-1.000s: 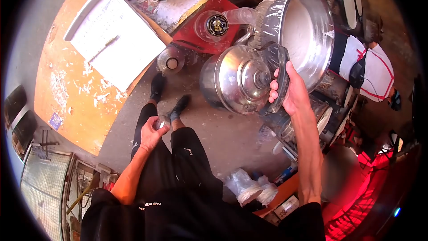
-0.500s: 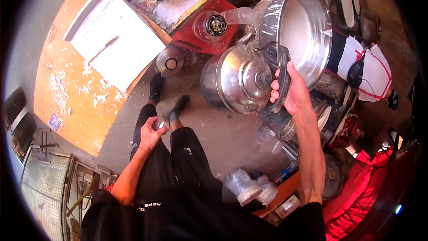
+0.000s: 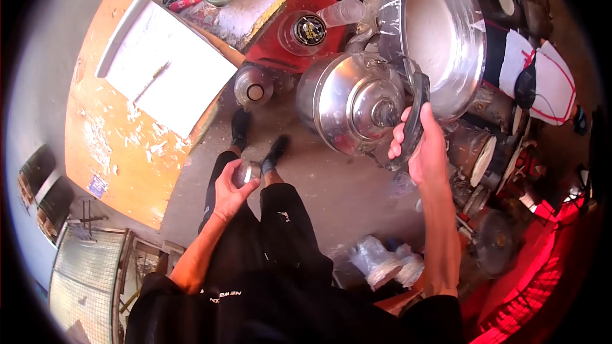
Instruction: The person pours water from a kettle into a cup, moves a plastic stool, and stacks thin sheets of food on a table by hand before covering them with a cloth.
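My right hand (image 3: pixel 417 146) is wrapped round the black handle of a shiny metal kettle (image 3: pixel 335 105), which hangs above the floor. The lid, with its dark knob, faces up toward me, and the spout points toward the large metal basin (image 3: pixel 472 83). Low in front of my legs, my left hand (image 3: pixel 234 188) grips a small clear cup (image 3: pixel 247 172) between thumb and fingers. What the cup contains is too small to make out. Whitish matter coats the inside of the basin, just beyond the kettle.
An orange board (image 3: pixel 95 105) with white flakes carries a sheet of paper (image 3: pixel 169 67) and a pen. A red stand (image 3: pixel 274 41) holds a jar with a black lid. Another glass jar (image 3: pixel 253 86) stands below it. Plastic-wrapped items (image 3: pixel 376 261) lie on the floor.
The view has turned slightly, shifting most things rightward. The kettle stays in my right hand, near the basin. More of the cup shows in my left hand.
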{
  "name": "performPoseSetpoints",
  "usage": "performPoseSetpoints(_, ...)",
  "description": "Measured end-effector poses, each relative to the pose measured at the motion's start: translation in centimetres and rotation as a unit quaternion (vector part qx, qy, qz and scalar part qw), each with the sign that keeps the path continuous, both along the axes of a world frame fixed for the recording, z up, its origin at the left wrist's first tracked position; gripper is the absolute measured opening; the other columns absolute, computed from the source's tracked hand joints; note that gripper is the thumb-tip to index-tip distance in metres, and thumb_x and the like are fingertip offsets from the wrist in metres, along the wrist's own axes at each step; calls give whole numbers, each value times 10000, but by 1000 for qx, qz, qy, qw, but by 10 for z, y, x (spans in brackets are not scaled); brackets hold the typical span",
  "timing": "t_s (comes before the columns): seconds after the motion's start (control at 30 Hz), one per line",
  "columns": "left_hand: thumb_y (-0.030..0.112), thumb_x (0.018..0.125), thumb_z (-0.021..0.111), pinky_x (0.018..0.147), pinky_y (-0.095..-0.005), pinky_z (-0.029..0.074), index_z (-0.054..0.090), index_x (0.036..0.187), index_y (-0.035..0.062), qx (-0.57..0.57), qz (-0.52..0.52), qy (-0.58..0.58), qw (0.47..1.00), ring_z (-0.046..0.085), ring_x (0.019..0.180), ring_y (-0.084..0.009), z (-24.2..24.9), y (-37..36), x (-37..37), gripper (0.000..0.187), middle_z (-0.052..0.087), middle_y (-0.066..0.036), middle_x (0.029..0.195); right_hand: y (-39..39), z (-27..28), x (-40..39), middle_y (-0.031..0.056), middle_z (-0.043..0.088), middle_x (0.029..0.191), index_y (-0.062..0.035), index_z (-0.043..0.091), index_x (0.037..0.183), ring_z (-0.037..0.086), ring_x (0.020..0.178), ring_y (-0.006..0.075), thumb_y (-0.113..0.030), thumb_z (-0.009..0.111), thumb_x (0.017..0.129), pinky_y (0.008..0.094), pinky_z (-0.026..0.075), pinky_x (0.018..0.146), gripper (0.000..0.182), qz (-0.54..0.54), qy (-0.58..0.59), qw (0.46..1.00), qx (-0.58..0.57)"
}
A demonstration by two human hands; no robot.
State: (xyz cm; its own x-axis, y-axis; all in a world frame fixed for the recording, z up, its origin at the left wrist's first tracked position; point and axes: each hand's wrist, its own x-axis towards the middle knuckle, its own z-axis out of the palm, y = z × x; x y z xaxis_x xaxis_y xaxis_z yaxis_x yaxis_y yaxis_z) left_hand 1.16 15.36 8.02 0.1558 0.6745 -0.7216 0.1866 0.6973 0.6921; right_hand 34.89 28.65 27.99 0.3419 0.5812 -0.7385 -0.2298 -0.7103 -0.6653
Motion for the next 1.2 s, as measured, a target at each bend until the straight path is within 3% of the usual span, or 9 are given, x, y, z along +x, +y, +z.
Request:
performPoseSetpoints(0.27, 259, 676, 839, 877, -368, 513, 552, 1271, -1, 284, -55, 48, 956, 640, 999, -292, 43, 164, 84, 710, 628, -172, 1112, -84, 13, -21, 58, 536, 684, -38, 526, 969, 502, 532, 133, -314, 496, 1017, 278, 447, 504, 282, -57, -3, 997, 44)
performPoseSetpoints(0.47, 334, 690, 768, 903, -420, 498, 588, 1251, 54, 495, -191, 148, 834, 617, 1020, -357, 12, 292, 183, 652, 610, -198, 1149, -160, 17, -45, 33, 535, 687, -28, 543, 918, 491, 563, 106, -250, 536, 988, 250, 411, 532, 233, -102, -19, 994, -21)
performPoseSetpoints(0.53, 318, 706, 738, 893, -443, 493, 588, 1228, 53, 581, -244, 158, 760, 612, 1005, -375, -9, 328, 211, 605, 621, -195, 1130, -187, 13, -50, 14, 534, 678, -41, 550, 880, 500, 568, 95, -251, 539, 976, 247, 403, 528, 231, -68, -42, 993, -83)
performPoseSetpoints(0.73, 295, 737, 718, 913, -459, 479, 521, 1297, 51, 615, -335, 175, 692, 608, 1015, -393, -29, 375, 272, 642, 640, -193, 1117, -257, -2, -67, 1, 525, 651, -47, 552, 862, 492, 534, 85, -269, 537, 974, 249, 391, 494, 249, -131, -26, 977, -163)
performPoseSetpoints(0.83, 334, 691, 735, 933, -445, 468, 521, 1316, 125, 636, -368, 196, 650, 596, 1056, -374, -57, 387, 289, 692, 644, -204, 1082, -299, -14, -73, 21, 524, 647, -35, 565, 887, 490, 521, 103, -261, 537, 979, 257, 408, 488, 245, -187, -21, 971, -149)
performPoseSetpoints(0.87, 233, 706, 711, 729, -488, 501, 617, 966, 62, 659, -350, 138, 652, 628, 845, -410, -42, 383, 285, 324, 651, -216, 907, -312, -16, -75, 20, 524, 646, -26, 569, 901, 485, 518, 103, -269, 536, 977, 258, 417, 492, 256, -198, -17, 968, -150)
performPoseSetpoints(0.97, 236, 703, 703, 746, -491, 505, 618, 1023, 89, 636, -388, 192, 639, 622, 855, -420, -38, 383, 286, 362, 645, -221, 897, -339, -19, -80, 15, 520, 635, -19, 569, 911, 480, 513, 102, -298, 547, 967, 259, 422, 497, 285, -223, -13, 962, -157)
performPoseSetpoints(1.13, 244, 709, 705, 782, -481, 514, 605, 1126, 80, 623, -408, 133, 654, 644, 906, -403, -27, 373, 275, 460, 669, -228, 926, -373, -24, -83, 21, 517, 624, -18, 564, 915, 476, 510, 100, -308, 537, 965, 255, 408, 499, 296, -242, -6, 960, -142)
performPoseSetpoints(1.2, 350, 690, 758, 917, -465, 477, 508, 1322, 101, 630, -367, 226, 646, 586, 1064, -398, -23, 356, 264, 724, 640, -220, 1078, -397, -31, -81, 26, 518, 626, -18, 560, 908, 479, 514, 102, -309, 534, 966, 254, 399, 497, 297, -252, -11, 962, -106)
